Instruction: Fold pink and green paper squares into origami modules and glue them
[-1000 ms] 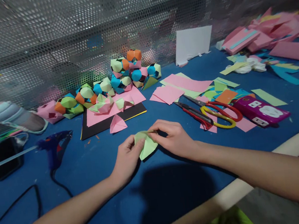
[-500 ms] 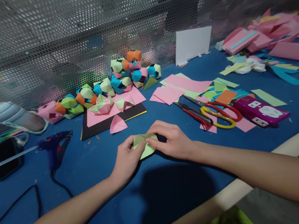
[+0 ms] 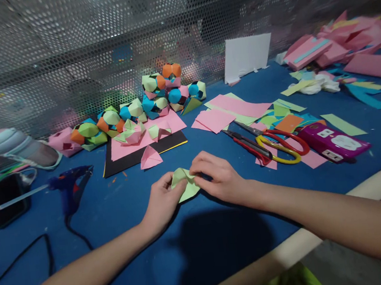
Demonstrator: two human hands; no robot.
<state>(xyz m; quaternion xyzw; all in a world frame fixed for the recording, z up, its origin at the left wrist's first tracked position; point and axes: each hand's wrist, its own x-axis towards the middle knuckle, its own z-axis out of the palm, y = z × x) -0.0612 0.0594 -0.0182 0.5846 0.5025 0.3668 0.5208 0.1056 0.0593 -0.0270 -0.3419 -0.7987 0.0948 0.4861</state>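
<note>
A small pale green paper piece point(image 3: 189, 191), partly folded, is held between my two hands just above the blue table. My left hand point(image 3: 162, 200) pinches its left side, the thumb lying on the paper's face. At the right edge, my right hand point(image 3: 219, 175) grips the paper between thumb and curled fingers. A folded pink paper piece point(image 3: 151, 157) lies just beyond my left hand. Behind it, half-built green and pink paper shapes point(image 3: 131, 133) rest on a pink sheet over a black sheet point(image 3: 124, 161).
Finished paper balls point(image 3: 154, 105) stand along the perforated metal screen point(image 3: 75, 50). At the left lie a blue glue gun point(image 3: 69, 191) with its cord and a phone point(image 3: 9, 200). Right are scissors point(image 3: 278, 148), a craft knife point(image 3: 250, 147), a purple case point(image 3: 333, 141) and paper scraps.
My right hand has shifted slightly right, from the paper's middle to its edge. More of the green paper's upper part shows, raised in a fold. My left hand keeps its hold.
</note>
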